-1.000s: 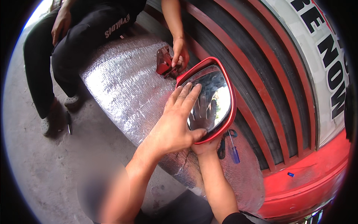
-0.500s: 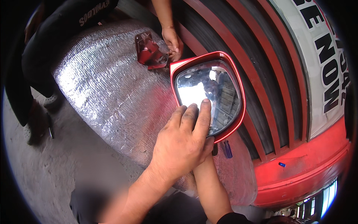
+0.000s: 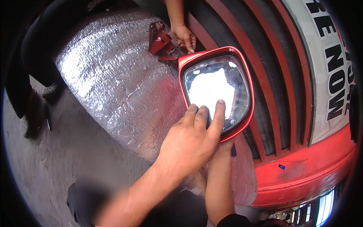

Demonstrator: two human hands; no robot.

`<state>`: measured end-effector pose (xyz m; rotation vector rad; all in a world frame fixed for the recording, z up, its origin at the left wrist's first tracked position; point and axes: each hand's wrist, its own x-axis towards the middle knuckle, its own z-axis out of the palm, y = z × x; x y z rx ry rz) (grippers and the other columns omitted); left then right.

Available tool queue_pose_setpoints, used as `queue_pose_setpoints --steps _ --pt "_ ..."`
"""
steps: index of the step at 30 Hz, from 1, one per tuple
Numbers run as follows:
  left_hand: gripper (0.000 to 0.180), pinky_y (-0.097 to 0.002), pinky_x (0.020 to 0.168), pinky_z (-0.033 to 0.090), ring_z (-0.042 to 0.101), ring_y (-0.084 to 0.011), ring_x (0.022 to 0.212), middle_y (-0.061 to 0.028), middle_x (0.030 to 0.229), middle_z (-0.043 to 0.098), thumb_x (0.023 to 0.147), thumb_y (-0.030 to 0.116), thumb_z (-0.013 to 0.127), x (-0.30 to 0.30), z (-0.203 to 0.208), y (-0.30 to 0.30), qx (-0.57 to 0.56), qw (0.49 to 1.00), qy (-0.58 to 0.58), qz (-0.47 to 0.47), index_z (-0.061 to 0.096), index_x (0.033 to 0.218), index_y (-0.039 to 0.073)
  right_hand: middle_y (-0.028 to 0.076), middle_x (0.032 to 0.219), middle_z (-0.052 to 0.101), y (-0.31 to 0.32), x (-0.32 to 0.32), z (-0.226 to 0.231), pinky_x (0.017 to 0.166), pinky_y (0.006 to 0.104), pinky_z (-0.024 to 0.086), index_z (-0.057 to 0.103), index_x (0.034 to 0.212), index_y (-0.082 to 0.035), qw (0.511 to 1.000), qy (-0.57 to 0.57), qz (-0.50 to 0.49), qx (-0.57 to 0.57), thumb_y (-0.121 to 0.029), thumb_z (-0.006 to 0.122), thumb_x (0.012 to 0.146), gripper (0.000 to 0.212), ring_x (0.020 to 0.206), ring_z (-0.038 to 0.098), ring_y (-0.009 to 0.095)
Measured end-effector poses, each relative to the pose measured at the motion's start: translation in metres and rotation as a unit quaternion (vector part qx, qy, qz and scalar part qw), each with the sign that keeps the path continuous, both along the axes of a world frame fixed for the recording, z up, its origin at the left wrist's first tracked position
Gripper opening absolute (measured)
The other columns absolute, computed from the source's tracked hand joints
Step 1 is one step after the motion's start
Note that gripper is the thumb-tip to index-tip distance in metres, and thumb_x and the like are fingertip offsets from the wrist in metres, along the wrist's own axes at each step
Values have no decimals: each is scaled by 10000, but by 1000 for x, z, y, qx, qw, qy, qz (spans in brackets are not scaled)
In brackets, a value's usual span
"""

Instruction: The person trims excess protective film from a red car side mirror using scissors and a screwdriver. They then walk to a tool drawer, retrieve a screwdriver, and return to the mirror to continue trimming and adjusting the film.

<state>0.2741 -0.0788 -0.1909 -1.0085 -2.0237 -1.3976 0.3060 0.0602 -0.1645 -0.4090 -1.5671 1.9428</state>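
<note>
A side mirror (image 3: 242, 94) with a glossy red housing is at the middle, its glass facing up and bright with reflection. My left hand (image 3: 193, 136) lies on the lower left of the glass and rim, fingers stretched and spread, dark smudges on the fingertips. My right forearm (image 3: 219, 178) runs up beneath the left hand to the mirror's lower edge; the right hand itself is hidden behind the mirror. Another person's hand (image 3: 184, 37) reaches down from the top, fingertips at the housing's upper left corner. Beside that hand rests a red bracket-like part (image 3: 160, 42).
Silver foil sheeting (image 3: 102, 83) spreads beneath at the left. Red and black curved slats (image 3: 261, 72) rise at the right beside a printed banner (image 3: 329, 56). A purple handle (image 3: 234, 150) shows below the mirror; a small blue piece (image 3: 282, 166) lies on the red ledge (image 3: 302, 178).
The mirror and my hands have shifted slightly right and up, and the glass now reflects more white. The other person's fingers have spread toward the housing corner. The purple handle is more covered.
</note>
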Motion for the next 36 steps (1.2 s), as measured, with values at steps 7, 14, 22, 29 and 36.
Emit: queue_pose_setpoints --steps 7,14,22,29,36 --pt "560 -444 876 616 675 -422 1110 -245 1151 669 877 144 642 1 -26 10 14 1000 7 -4 530 1396 -35 156 1404 537 1 11 37 1115 416 417 365 1538 -4 956 -19 66 284 -379 574 972 711 1280 537 258" --pt "469 -407 797 609 696 -351 1012 -220 1053 695 844 127 635 2 -24 -4 28 998 -54 -11 581 1263 -78 121 1304 553 2 8 38 1060 399 436 461 1374 -26 943 -111 65 308 -288 590 980 491 1221 550 224" --pt "409 -440 924 572 713 -342 901 -187 917 715 821 159 660 4 -39 0 20 995 -61 72 614 1133 -101 65 1094 657 -2 8 34 968 371 470 637 1086 -50 941 -106 22 321 -335 572 990 308 1043 616 181" --pt "338 -491 1056 509 705 -335 949 -189 908 710 824 179 644 10 -50 6 32 993 -71 87 647 1034 -86 100 1040 683 28 24 50 944 384 481 668 1021 1 927 -141 135 320 -261 569 949 289 1005 636 201" --pt "346 -495 1078 495 697 -333 1031 -212 981 721 851 151 615 8 -48 3 -10 995 -53 78 637 1082 -105 144 1161 678 21 27 51 999 401 469 674 1092 35 937 -150 95 302 -291 558 942 377 1097 631 239"
